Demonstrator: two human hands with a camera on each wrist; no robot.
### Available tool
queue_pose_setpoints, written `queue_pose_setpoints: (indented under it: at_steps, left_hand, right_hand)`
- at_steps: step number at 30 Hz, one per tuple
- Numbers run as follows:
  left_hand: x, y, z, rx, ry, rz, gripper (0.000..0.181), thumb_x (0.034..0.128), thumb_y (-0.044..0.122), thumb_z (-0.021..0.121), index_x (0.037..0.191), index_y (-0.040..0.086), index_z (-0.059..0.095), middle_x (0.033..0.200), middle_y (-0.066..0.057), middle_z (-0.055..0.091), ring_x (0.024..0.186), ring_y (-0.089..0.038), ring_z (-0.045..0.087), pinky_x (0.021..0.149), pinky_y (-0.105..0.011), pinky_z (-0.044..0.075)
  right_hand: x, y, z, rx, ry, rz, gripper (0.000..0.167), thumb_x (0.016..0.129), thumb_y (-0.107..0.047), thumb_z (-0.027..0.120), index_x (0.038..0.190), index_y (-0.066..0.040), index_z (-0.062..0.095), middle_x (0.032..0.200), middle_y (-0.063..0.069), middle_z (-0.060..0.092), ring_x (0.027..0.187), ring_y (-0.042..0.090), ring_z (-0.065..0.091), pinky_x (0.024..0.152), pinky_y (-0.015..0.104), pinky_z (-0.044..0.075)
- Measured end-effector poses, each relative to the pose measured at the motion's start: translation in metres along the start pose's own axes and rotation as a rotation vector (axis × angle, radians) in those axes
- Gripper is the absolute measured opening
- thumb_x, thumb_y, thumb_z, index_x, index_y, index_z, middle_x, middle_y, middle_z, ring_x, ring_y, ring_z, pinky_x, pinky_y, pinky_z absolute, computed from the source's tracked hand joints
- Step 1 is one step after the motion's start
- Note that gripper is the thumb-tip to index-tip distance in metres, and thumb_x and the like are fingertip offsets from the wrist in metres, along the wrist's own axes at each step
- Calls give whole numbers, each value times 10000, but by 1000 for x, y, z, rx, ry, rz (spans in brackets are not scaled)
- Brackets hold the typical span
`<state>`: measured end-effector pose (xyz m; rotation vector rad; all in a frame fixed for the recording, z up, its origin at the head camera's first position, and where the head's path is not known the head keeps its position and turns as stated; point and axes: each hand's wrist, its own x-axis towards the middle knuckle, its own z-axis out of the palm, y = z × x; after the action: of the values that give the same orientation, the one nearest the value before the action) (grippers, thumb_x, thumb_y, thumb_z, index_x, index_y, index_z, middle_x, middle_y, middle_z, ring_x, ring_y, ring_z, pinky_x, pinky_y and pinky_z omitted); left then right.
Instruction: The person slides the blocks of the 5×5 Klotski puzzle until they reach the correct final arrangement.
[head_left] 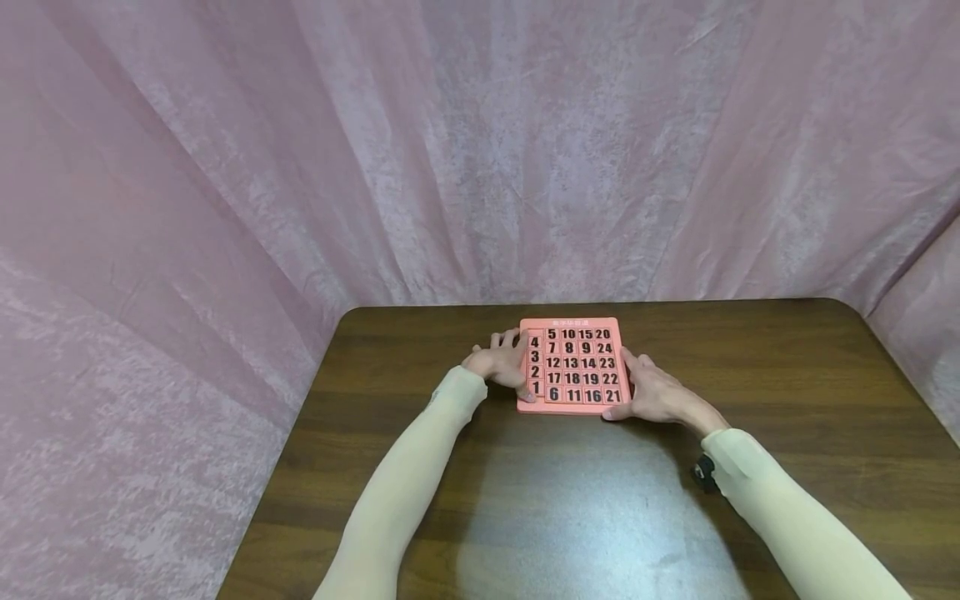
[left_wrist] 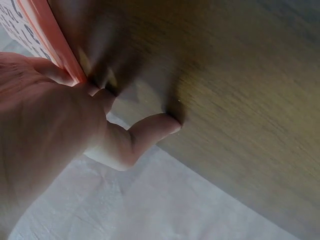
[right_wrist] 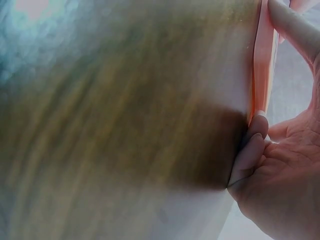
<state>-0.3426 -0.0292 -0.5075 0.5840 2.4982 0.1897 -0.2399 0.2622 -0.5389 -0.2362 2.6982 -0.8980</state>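
Note:
A pink number slide puzzle (head_left: 573, 408) with black-numbered tiles lies on the table near its far edge. Its leftmost column reads 4, 3, 2, 1 from the top and sits out of line with the other rows. My left hand (head_left: 504, 362) holds the puzzle's left side, thumb by the 1 and a finger by the 4. In the left wrist view, one finger of that hand stretches away from the pink edge (left_wrist: 59, 46). On the other side, my right hand (head_left: 656, 394) grips the right edge, its thumb at the near right corner. Some fingertips show against the pink rim (right_wrist: 262, 80) in the right wrist view.
The brown wooden table (head_left: 390, 375) has rounded far corners and a bright reflection in front of the puzzle. Pink velvety curtains (head_left: 525, 167) hang behind the far edge and at the sides. A small dark round object (head_left: 703, 472) is at my right wrist.

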Motion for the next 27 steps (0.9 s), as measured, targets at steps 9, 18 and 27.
queue_pose_setpoints:
  at_steps: [9, 18, 27]
  left_hand:
    - [1, 0, -2, -50, -17, -9, 1202, 948, 471, 814, 1782, 238, -19, 1864, -58, -16, 1708, -378, 62, 1311, -769, 134]
    - [1, -3, 1, -34, -17, 4, 1250, 922, 542, 821, 1781, 219, -28, 1862, -83, -2, 1696, -393, 95, 1298, -778, 166]
    - [5, -1, 0, 99, -40, -28, 1392, 845, 558, 902, 1776, 219, -76, 1862, -64, 5, 1693, -352, 129, 1308, -739, 225]
  right_hand:
    - [-2, 1, -3, 17, -9, 7, 1320, 850, -533, 902, 1734, 31, 100, 1327, 268, 523, 1027, 301, 597, 963, 523, 533]
    - [-3, 5, -2, 77, -3, -3, 1025, 995, -311, 753, 1721, 64, 136, 1177, 210, 533, 924, 241, 564, 792, 332, 432]
    - [-3, 4, -3, 124, -4, -12, 985, 1014, -269, 740, 1712, 85, 143, 1177, 210, 519, 940, 243, 547, 819, 344, 429]
